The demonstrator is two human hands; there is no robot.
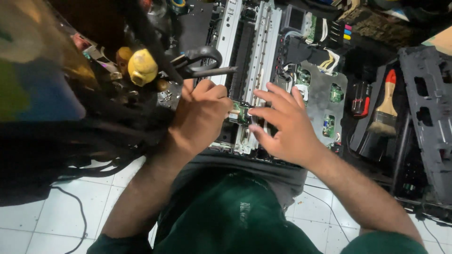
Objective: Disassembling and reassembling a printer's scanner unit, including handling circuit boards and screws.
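An opened printer chassis (252,42) with metal rails lies in front of me on the floor. My left hand (200,115) is curled in a fist at its near end, fingertips at a small green circuit board (241,113); whether it pinches anything is hidden. My right hand (285,124) rests spread on the rails just right of that board, fingers apart, index and thumb touching near the board.
Black-handled scissors (202,63) lie left of the chassis beside a yellow bottle cap (141,67). A larger board with green parts (325,96) sits to the right. A paintbrush (385,110), a red-handled tool (361,101) and a black plastic cover (431,117) lie far right. Cables cross white tiles (56,221).
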